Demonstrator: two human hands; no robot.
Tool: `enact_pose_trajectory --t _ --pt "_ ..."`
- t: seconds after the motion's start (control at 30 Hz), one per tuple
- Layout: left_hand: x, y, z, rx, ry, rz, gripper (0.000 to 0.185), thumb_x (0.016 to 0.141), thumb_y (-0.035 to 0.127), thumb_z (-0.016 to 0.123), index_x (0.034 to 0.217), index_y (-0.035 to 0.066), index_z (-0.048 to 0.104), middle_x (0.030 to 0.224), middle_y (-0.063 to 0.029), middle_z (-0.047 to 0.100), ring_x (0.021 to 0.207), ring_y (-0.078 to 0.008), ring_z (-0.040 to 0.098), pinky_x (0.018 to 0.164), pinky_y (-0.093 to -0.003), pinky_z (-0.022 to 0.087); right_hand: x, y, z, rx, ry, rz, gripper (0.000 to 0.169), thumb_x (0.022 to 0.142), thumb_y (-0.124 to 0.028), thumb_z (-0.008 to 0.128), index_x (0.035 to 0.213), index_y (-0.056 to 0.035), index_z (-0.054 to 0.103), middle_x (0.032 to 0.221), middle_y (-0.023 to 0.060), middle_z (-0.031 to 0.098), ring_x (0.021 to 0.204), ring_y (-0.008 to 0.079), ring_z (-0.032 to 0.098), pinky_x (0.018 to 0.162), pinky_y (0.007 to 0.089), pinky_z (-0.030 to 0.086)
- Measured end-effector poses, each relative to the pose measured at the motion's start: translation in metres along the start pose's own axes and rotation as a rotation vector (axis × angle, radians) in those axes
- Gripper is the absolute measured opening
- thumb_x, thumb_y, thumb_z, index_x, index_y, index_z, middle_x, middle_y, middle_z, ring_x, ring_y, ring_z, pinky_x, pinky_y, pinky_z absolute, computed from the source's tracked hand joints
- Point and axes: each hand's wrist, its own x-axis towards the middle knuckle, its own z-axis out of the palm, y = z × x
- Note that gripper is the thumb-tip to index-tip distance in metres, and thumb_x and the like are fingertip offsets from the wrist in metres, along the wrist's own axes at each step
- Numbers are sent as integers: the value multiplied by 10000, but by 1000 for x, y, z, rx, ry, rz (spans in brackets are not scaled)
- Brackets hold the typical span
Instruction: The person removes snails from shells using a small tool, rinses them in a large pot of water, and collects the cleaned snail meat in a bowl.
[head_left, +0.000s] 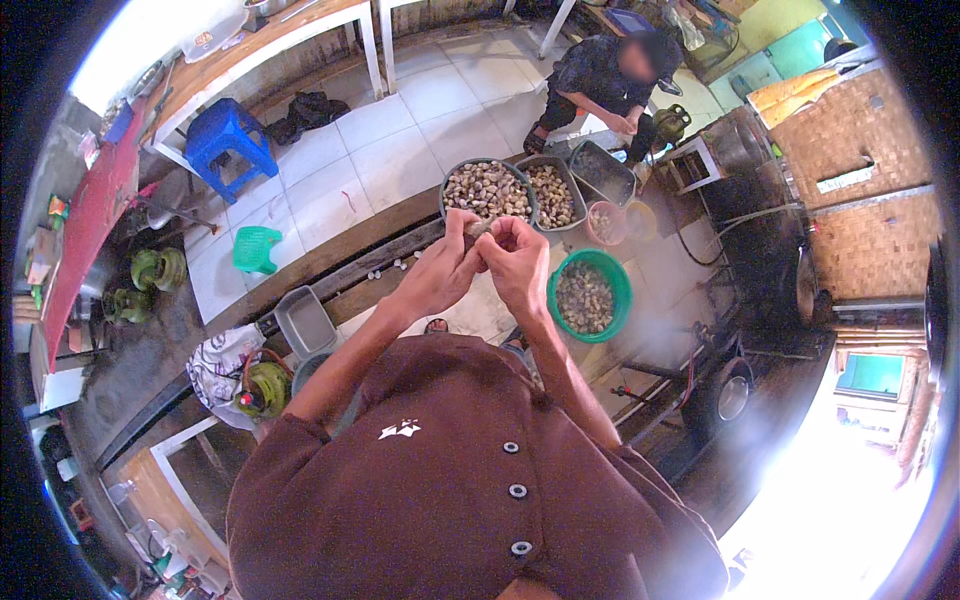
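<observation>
Both my hands meet in front of me, at the near rim of a round dark basin (448, 174) heaped with clams (487, 187). Pinched between the fingertips of my left hand (444, 262) and my right hand (517, 259) is a small greyish shellfish (480, 225), partly covered by the fingers. Against the basin stands a grey tub (582, 214) of more clams. To the right of my right hand, a green plastic basin (628, 289) holds clams as well.
A person (600, 86) crouches beyond the tubs, near a dark rectangular tub (592, 161). A pink bowl (606, 238) sits close by. To the left are a low green stool (256, 250), a blue stool (229, 146), a grey tray (306, 322) and a gas cylinder (262, 390).
</observation>
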Motion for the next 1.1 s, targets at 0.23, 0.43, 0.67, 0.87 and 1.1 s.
enact_pose_trajectory --t 0.23,0.43,0.67,0.87,1.1 --pt "10 17 26 -315 30 -58 235 1030 120 423 1236 11 393 920 -95 557 828 -170 536 751 -319 467 4 -12 -24 1 -27 -46 94 856 -46 664 843 35 616 717 37 648 616 93 623 550 266 556" --pt "14 24 39 -494 74 -128 204 1025 102 422 1204 4 432 939 -29 514 839 -104 473 722 -262 436 3 -9 -32 61 -5 -42 83 877 -41 646 872 37 618 746 33 649 630 94 627 568 262 557" --pt "19 28 47 -780 124 -210 221 1034 134 407 1218 20 449 1005 -19 514 874 -74 500 754 -240 456 5 2 -38 105 -2 -78 95 888 -56 655 886 33 620 774 28 656 666 85 620 611 254 541" --pt "17 28 38 -768 87 -256 233 1038 197 409 1212 56 474 980 1 533 839 -62 522 697 -241 464 0 2 -39 -67 -19 -233 109 844 -48 693 901 22 632 785 32 656 697 78 597 624 262 519" --pt "23 24 45 -948 181 -310 169 1015 204 473 1148 109 518 845 33 523 697 -63 479 560 -244 393 4 -3 -42 -460 -31 -703 190 778 10 742 925 -25 626 801 56 621 666 115 597 596 273 519"
